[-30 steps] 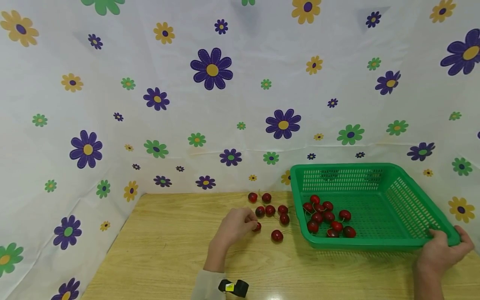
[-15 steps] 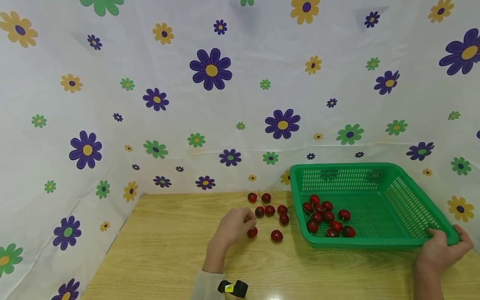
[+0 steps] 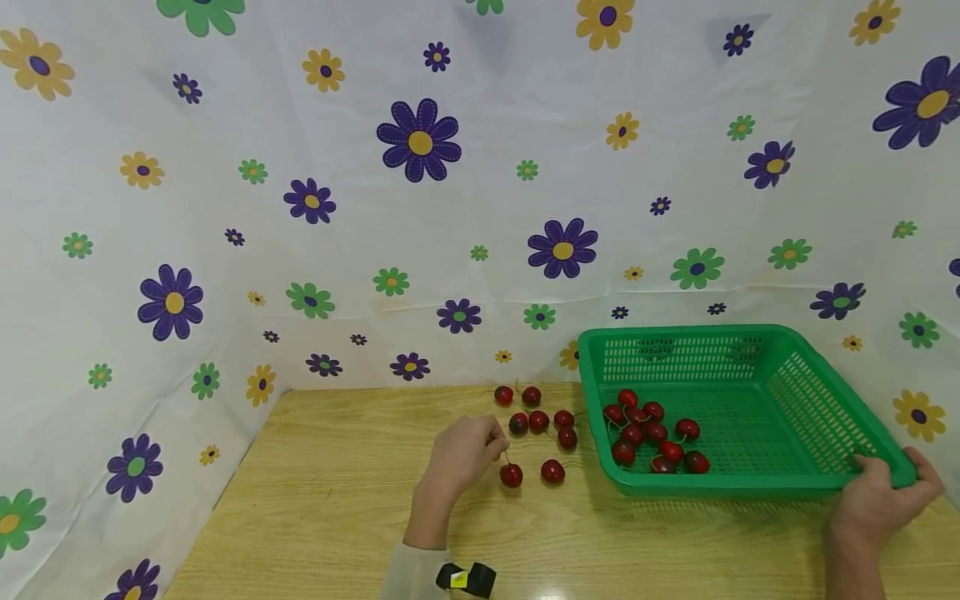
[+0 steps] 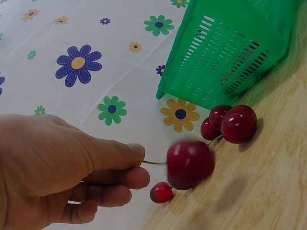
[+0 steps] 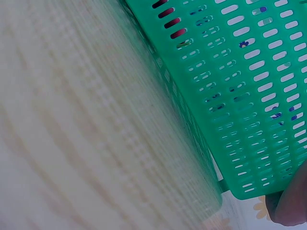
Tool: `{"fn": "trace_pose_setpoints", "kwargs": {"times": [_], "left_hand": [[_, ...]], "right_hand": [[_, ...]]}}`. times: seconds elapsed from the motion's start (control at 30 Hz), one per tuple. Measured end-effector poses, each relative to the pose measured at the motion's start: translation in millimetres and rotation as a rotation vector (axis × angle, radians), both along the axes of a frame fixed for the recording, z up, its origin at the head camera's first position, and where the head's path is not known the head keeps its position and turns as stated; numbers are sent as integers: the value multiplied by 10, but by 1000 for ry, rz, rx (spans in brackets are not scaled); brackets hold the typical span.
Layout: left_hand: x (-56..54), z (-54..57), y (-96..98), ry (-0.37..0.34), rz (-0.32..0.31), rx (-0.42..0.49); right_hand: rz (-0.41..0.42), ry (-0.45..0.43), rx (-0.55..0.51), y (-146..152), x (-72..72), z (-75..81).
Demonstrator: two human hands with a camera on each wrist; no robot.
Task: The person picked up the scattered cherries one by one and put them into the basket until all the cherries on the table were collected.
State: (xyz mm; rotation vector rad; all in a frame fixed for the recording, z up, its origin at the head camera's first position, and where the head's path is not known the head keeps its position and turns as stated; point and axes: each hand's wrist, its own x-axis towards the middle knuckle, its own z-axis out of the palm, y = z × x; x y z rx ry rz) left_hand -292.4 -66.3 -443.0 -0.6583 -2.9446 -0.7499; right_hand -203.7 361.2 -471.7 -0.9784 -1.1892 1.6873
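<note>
Left hand (image 3: 465, 450) pinching one cherry (image 3: 511, 476) by its stem (image 4: 154, 163) over tabletop (image 3: 337, 492), left of green basket (image 3: 738, 482). Right hand (image 3: 881, 498) gripping basket's near right corner.

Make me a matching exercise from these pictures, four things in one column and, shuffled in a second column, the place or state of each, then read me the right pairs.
Things
1. bare left hand
2. bare right hand
3. green plastic slotted basket
4. white flower-printed sheet

Places and states
A. has several round, dark red cherries inside
B. upright behind the light wooden table
C. grips the basket's near right corner, as the head view shows it
D. pinches the thin green stem of one round, dark red cherry

Right pairs: 1-D, 2-C, 3-A, 4-B
</note>
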Motion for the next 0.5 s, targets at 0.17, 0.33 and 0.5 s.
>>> {"fn": "trace_pose_setpoints", "kwargs": {"times": [0.17,0.33,0.5], "left_hand": [[11,9,-5,11,-11,-2],[23,41,6,25,-11,3],[54,93,45,58,-6,3]], "right_hand": [[-2,-8,0,5,-1,0],[2,-9,0,11,1,5],[-7,-13,7,12,-6,-6]]}}
